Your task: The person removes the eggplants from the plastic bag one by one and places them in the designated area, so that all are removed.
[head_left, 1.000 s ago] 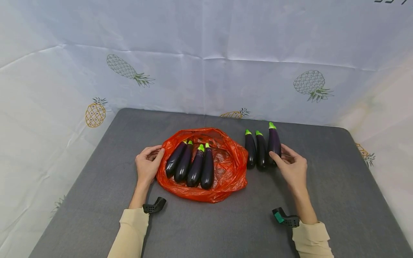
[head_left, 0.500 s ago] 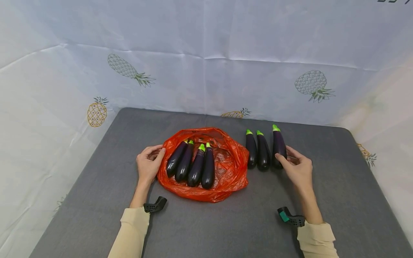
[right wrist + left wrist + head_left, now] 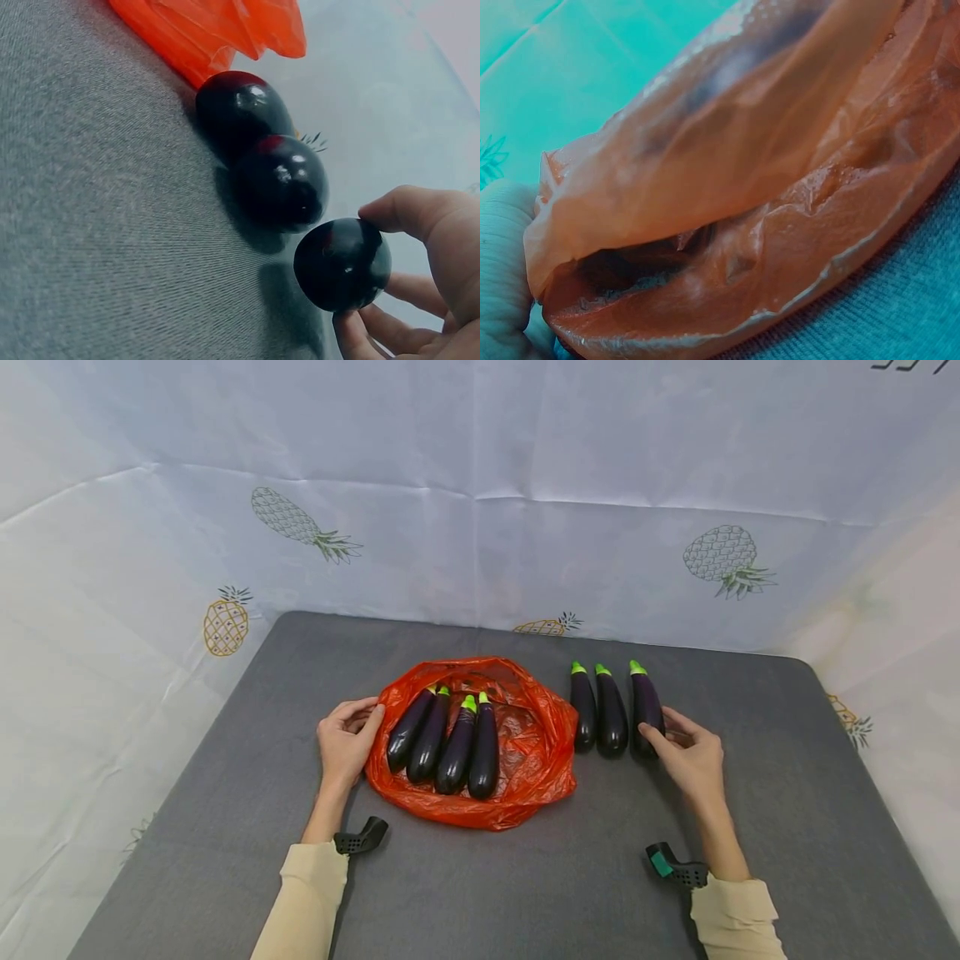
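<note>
My left hand (image 3: 345, 743) pinches the left rim of an open red plastic bag (image 3: 543, 777); in the left wrist view, only the edge of the hand (image 3: 502, 270) shows beside the bag's folds (image 3: 705, 172). Several dark purple eggplants (image 3: 483, 752) with green tops lie side by side in the bag. My right hand (image 3: 690, 756) grips another eggplant (image 3: 646, 706) near its rounded bottom end. The right wrist view shows thumb and fingers on opposite sides of this eggplant (image 3: 337, 262), its shadow on the tabletop beneath.
Two more eggplants, one (image 3: 611, 714) beside the held one and one (image 3: 582, 710) against the bag's right side, lie on the grey table (image 3: 525, 893). A white cloth (image 3: 472, 552) with pineapple prints hangs behind the table's far edge.
The right hand has shifted slightly right with its eggplant, away from the two lying beside it, and the green top has come a little nearer to me. My left hand and the bag look unchanged.
</note>
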Demonstrator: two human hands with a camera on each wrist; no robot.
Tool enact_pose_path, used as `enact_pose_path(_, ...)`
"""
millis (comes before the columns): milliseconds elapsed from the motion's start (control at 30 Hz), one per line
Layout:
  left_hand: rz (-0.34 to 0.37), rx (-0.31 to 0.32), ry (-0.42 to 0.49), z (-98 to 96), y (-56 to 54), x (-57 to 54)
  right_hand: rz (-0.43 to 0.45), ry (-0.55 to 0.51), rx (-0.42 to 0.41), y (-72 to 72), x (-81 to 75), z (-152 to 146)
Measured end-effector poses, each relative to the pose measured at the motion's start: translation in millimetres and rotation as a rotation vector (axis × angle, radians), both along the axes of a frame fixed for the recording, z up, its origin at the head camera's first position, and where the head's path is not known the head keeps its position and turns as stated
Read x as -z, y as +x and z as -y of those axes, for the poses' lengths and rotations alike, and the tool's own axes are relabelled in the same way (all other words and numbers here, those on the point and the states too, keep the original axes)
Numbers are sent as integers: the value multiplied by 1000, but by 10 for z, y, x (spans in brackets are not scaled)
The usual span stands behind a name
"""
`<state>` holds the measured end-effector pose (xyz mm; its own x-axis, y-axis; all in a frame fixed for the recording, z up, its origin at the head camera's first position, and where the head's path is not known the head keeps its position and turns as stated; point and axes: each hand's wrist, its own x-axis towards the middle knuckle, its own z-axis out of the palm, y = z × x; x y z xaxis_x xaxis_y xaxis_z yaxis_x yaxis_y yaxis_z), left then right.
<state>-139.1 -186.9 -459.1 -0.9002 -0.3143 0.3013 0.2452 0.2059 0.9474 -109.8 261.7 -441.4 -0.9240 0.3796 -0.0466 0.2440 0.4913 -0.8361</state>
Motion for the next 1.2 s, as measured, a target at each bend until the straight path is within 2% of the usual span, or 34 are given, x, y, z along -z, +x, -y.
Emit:
enact_pose_path(367,16,0,17,-3,8,-16,18,36,-77,5,92,-34)
enact_pose_path(800,-1,-5,17,-12,3,4,5,15,-81,-27,125,-6)
enact_pose_path(900,21,-6,22,-13,10,-22,-5,6,-82,-23,130,-2)
enact_pose_path(933,22,-5,24,4,-7,18,-7,4,-80,-23,129,0)
enact_pose_path(1133,33,-1,13,16,-7,22,-20,14,-70,-24,145,15)
enact_pose_path(1167,40,-1,9,1,11,-26,-24,18,-68,-25,149,17)
enact_pose_path(1200,40,0,8,1,14,-27,-29,21,-65,-25,152,20)
